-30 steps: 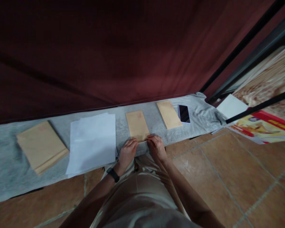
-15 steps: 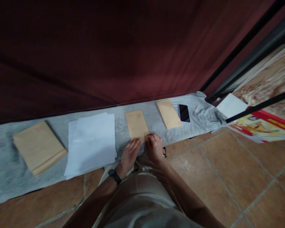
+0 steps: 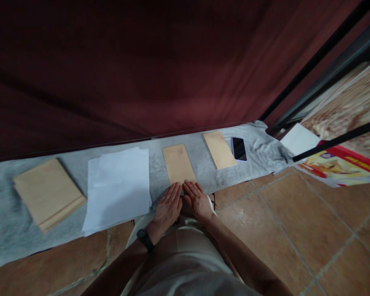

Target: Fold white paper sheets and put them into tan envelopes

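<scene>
A brown paper envelope point(image 3: 179, 163) lies flat on the grey cloth in front of me. My left hand point(image 3: 169, 204) rests over its near edge at the left, fingers stretched out flat. Beside it, my right hand point(image 3: 198, 201) lies on the same near edge with its fingers extended. The two hands almost meet at the fingertips and hide the envelope's near end. Another brown envelope point(image 3: 219, 149) is to the right. Left of my hands is a stack of white paper sheets point(image 3: 119, 189).
Grey cloth point(image 3: 160, 164) covers the long narrow surface. A pile of brown envelopes point(image 3: 49, 191) lies at the far left. A phone point(image 3: 239, 149) is at the right. Behind hangs a dark red curtain point(image 3: 160, 82). A red and yellow printed box point(image 3: 342, 164) is beyond the right end.
My fingers, curled at the envelope's near edge before, now lie flat across it. Both hands have come closer together, the right one shifting slightly left and nearer my body.
</scene>
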Motion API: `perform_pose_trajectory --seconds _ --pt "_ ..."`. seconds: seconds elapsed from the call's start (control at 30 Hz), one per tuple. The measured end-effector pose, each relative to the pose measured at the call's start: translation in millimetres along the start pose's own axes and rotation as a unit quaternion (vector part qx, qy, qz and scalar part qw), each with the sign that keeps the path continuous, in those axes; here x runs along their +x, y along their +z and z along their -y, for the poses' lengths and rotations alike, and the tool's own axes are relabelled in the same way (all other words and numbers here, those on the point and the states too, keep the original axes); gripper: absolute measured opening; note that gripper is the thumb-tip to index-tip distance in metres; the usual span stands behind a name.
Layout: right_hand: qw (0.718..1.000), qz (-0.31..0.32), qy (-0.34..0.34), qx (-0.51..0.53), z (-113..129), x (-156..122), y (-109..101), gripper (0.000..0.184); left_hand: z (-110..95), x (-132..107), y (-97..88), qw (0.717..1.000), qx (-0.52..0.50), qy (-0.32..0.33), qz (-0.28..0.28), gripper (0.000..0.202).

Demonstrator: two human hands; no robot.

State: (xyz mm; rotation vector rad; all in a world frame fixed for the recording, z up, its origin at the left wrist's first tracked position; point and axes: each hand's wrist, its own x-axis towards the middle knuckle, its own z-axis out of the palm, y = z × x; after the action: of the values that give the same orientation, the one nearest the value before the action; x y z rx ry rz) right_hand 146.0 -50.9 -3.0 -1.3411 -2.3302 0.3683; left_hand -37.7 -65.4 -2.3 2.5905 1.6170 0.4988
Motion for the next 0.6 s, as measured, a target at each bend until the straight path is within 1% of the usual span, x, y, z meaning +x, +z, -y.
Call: perform_pose_trajectory --seconds 0.13,0.23,0.3,0.33,0.37,0.43,0.53,0.6 --pt "1.000 -0.009 0.004 -0.002 -17.0 -5.1 -7.3 0.050 3.4 -8.3 -6.2 1.000 0.016 -0.011 0.001 0.050" --pt "1.000 -0.013 0.009 0.003 -23.3 -7.1 -10.7 0.049 5.6 -13.6 -9.7 1.000 0.010 -0.023 0.002 0.049" --pt "1.000 -0.020 0.010 0.007 -24.3 -7.4 -11.7 0.049 9.4 -8.9 -11.0 1.000 -0.006 -0.020 -0.006 0.048" --pt "1.000 -0.022 0.010 0.009 -24.1 -7.4 -11.9 0.049 12.8 -2.4 -11.5 1.000 -0.017 -0.014 -0.012 0.047" --pt "1.000 -0.025 0.010 0.010 -23.6 -7.4 -12.0 0.049 17.5 7.1 -12.0 0.999 -0.028 -0.006 -0.016 0.046" --pt "0.999 -0.029 0.011 0.011 -22.4 -7.2 -11.8 0.049 30.8 34.6 -12.7 0.999 -0.045 0.009 -0.020 0.048" --pt "0.999 -0.033 0.015 0.013 -21.1 -6.5 -11.3 0.047 59.2 88.0 -10.8 0.999 -0.041 0.028 -0.003 0.055" --pt "0.999 -0.034 0.019 0.013 -20.6 -5.9 -10.9 0.047 80.2 122.2 -6.2 0.999 -0.030 0.024 0.017 0.058"
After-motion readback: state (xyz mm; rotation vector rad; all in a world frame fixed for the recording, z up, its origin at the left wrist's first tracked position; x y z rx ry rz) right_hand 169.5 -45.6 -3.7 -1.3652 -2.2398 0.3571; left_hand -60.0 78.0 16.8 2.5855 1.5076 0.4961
